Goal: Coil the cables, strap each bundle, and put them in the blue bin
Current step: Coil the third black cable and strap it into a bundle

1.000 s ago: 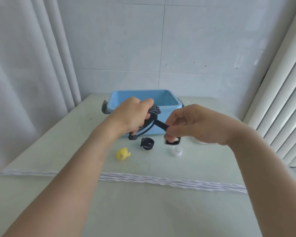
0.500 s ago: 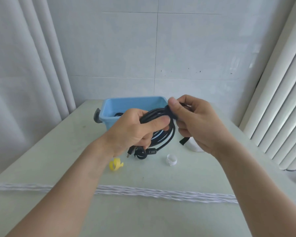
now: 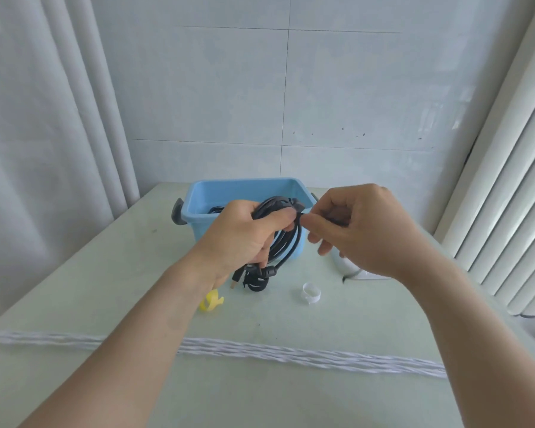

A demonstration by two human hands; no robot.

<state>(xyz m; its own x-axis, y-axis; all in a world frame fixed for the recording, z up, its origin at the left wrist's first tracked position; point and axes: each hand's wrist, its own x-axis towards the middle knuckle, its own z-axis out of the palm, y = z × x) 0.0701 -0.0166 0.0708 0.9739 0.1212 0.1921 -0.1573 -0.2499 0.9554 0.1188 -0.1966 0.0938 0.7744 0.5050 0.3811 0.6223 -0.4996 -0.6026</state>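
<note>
My left hand (image 3: pixel 244 236) grips a coiled black cable (image 3: pixel 286 242) in front of the blue bin (image 3: pixel 198 208), thumb pressed over the top of the coil. My right hand (image 3: pixel 359 227) pinches the end of a black strap (image 3: pixel 300 211) that wraps the coil's top. The cable's plug ends hang below my left hand. Another black cable lies inside the bin, mostly hidden. On the table below sit a black strap loop (image 3: pixel 255 282), a yellow strap (image 3: pixel 210 301) and a white strap (image 3: pixel 311 293).
A long white cable (image 3: pixel 291 355) runs across the table's near part from left to right. A white object (image 3: pixel 349 268) lies partly hidden behind my right wrist. Curtains hang at the left and vertical slats at the right.
The view has tilted up. My right hand has moved from over the coil's top to its right side and now pinches the strap end. My left hand keeps its grip on the coil.
</note>
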